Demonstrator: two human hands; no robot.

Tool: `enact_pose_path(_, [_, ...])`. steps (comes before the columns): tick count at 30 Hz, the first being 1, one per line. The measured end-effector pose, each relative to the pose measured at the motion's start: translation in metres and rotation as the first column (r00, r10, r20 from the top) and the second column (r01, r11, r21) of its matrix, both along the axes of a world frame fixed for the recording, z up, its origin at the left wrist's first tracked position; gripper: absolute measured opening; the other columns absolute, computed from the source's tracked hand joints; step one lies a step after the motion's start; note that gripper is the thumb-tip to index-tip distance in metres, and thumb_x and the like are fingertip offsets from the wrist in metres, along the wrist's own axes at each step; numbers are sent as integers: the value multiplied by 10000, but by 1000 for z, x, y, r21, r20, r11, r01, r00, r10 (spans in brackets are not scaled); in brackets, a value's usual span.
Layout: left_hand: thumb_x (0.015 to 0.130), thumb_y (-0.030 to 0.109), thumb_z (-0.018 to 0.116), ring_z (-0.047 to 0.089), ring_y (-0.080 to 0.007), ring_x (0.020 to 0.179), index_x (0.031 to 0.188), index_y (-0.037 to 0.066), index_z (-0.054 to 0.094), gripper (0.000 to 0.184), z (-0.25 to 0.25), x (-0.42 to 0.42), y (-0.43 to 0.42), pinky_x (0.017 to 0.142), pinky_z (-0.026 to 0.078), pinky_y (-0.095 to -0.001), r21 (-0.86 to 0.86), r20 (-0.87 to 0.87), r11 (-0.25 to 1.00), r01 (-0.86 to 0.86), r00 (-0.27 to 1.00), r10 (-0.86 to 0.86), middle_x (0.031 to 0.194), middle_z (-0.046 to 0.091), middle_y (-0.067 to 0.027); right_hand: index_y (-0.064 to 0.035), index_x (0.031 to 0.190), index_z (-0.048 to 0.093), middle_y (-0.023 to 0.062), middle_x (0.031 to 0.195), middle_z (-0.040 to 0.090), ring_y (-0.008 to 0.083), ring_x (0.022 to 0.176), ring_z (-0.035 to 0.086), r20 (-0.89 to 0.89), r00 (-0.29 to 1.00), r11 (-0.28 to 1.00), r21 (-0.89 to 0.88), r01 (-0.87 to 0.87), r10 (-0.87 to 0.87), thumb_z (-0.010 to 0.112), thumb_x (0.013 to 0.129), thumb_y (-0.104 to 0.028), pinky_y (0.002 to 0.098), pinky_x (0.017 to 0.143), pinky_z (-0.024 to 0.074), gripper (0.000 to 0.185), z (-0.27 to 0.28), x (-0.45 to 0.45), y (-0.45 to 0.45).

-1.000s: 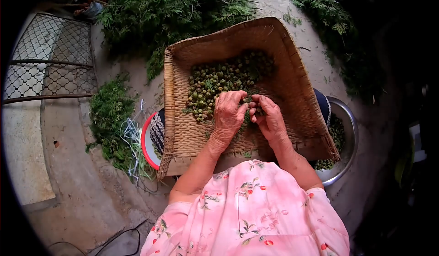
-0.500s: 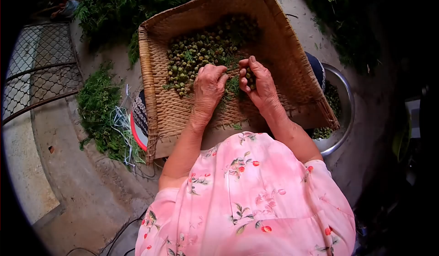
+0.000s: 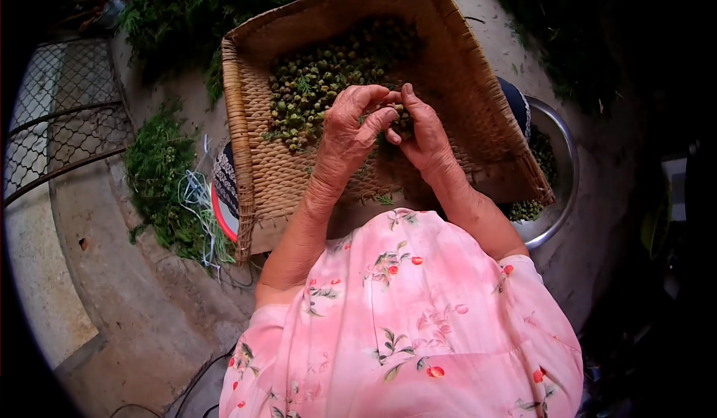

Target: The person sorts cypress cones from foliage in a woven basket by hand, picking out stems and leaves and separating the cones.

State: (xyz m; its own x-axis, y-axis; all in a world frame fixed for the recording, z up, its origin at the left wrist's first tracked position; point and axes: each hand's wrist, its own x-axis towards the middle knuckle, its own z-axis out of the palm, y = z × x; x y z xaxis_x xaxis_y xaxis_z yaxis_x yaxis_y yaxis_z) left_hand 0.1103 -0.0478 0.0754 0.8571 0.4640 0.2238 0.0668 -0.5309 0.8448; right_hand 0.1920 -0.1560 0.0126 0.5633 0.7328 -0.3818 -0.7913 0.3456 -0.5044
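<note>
A woven basket [image 3: 280, 186] lies across my lap, with a pile of small round green seed cones [image 3: 306, 93] and bits of feathery foliage in it. My right hand [image 3: 427, 135] is cupped over the basket, fingers curled round several seed cones that show partly in the palm. My left hand [image 3: 347, 128] meets it, thumb and fingers drawn together at the cones. Whatever lies between the left fingertips is hidden. A small green sprig [image 3: 385, 200] lies near the basket's front edge.
To the right stands a metal basin [image 3: 573, 165] holding more green cones. Leafy branches [image 3: 198, 18] are heaped behind the basket, and another pile of greenery [image 3: 160, 179] lies on the left beside pale plastic strands [image 3: 198, 201]. A wire-mesh panel [image 3: 67, 112] is at far left.
My left hand has moved right and up to meet my right hand, its fingers now over the cones there. The foliage that showed under the left fingers is mostly out of sight.
</note>
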Motion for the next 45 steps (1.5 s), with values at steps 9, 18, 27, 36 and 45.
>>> enact_pose_path(9, [808,54,622,606,-222,820,954,38,650,149,-43,-30,46,732,483,-312,319,-238,937,-141,945,224,879,629,-95,-9,980,594,52,775,541,128,578,550,-31,999,994,-98,-39,36,547,898,-450,219,407,374,451,3,1,-3])
enact_pose_path(18, [810,66,620,572,-292,868,976,44,638,168,-36,-18,25,769,460,-367,373,-118,924,-85,983,138,899,609,-108,-20,1001,597,35,783,537,128,584,543,-40,999,996,-93,1,-4,526,906,-453,219,411,380,449,4,-1,-1])
enact_pose_path(27, [776,53,608,539,-268,821,960,116,672,204,-44,-26,37,709,447,-380,602,-333,795,77,929,162,840,546,-75,0,994,603,51,879,536,132,583,552,-27,1000,995,-101,-11,8,542,918,-397,217,408,374,409,3,-1,-1])
enact_pose_path(36, [768,10,605,557,-258,821,943,82,634,191,-52,-23,46,714,456,-380,624,-314,777,82,937,153,847,554,-79,-6,999,601,48,872,528,124,589,553,6,1000,994,-110,0,0,555,918,-369,215,412,374,374,5,-1,-3])
enact_pose_path(45, [895,82,587,594,-82,758,1110,-3,586,232,-9,-12,22,700,497,-234,-592,-93,792,-152,988,120,926,666,-53,-9,1000,591,50,846,550,121,587,556,6,1000,994,-109,-7,8,526,925,-407,215,417,385,410,2,-2,-1])
